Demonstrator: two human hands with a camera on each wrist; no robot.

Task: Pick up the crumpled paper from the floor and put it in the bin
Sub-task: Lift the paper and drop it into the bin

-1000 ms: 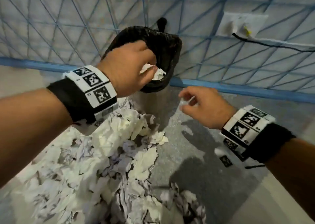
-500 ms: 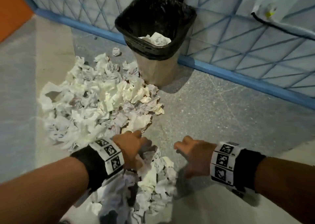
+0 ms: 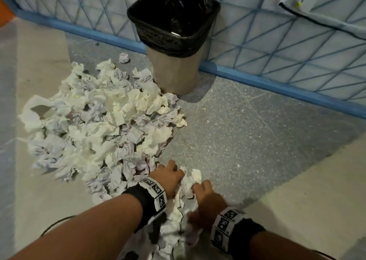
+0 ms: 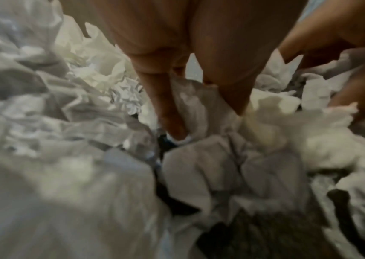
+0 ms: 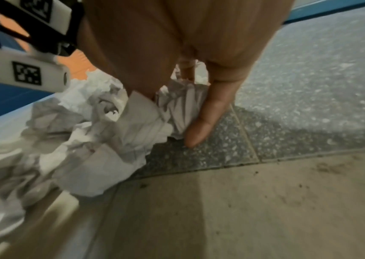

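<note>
**Floor by the bin: paper heap, both hands down**

Bin (image 3: 174,47), black liner, against the blue-lined wall (image 3: 277,47). Cable (image 3: 316,22) on the wall. Crumpled paper (image 3: 103,125) heaped on the floor (image 3: 247,133) left of the bin. Left hand (image 3: 168,177) pinches a piece; right hand (image 3: 208,202) curls round another, at the heap's near edge.

Left hand (image 3: 168,177) and right hand (image 3: 206,204) reach down, fingers curled.
</note>
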